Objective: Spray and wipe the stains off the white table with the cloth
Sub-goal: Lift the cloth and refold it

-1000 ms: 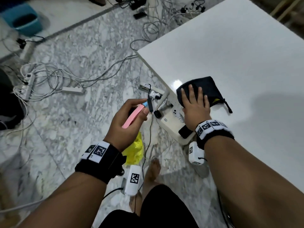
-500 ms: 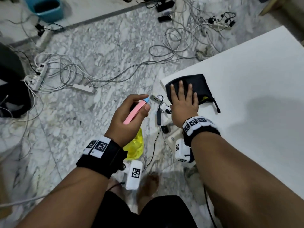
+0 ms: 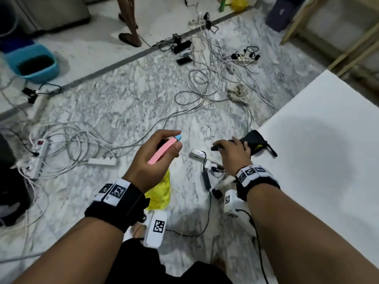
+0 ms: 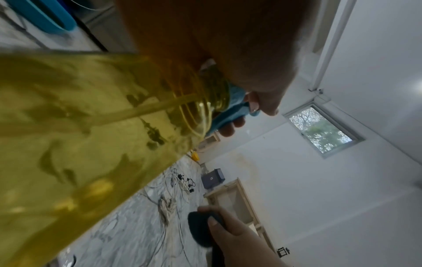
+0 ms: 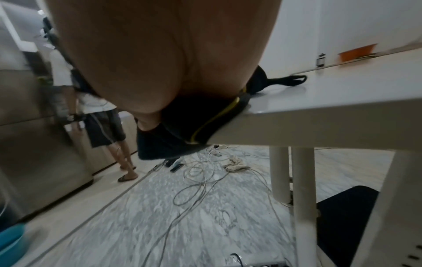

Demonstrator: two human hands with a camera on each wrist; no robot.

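Note:
My left hand (image 3: 176, 140) grips a spray bottle by its pink trigger (image 3: 162, 153), held out over the floor to the left of the table. The blue nozzle points away from me, and the yellow body (image 4: 91, 144) hangs below my palm. The dark cloth (image 3: 254, 140) with yellow trim lies at the near left corner of the white table (image 3: 328, 160). In the right wrist view the cloth (image 5: 182, 130) droops over the table edge (image 5: 319, 122). My right hand (image 3: 231, 149) lies on it with fingers curled round its overhanging end (image 4: 198, 229).
Tangled cables and power strips (image 3: 39, 156) cover the marble floor left of the table. A blue basin (image 3: 34, 66) sits at the far left. Another person's legs (image 3: 129, 23) stand at the back. A wooden frame (image 3: 338, 37) and a dark bin (image 3: 283, 13) stand at the back right.
My right hand, earlier flat on the cloth, has dragged it to the table's corner and curled round it. The head view has swung towards the floor. The left hand keeps its hold.

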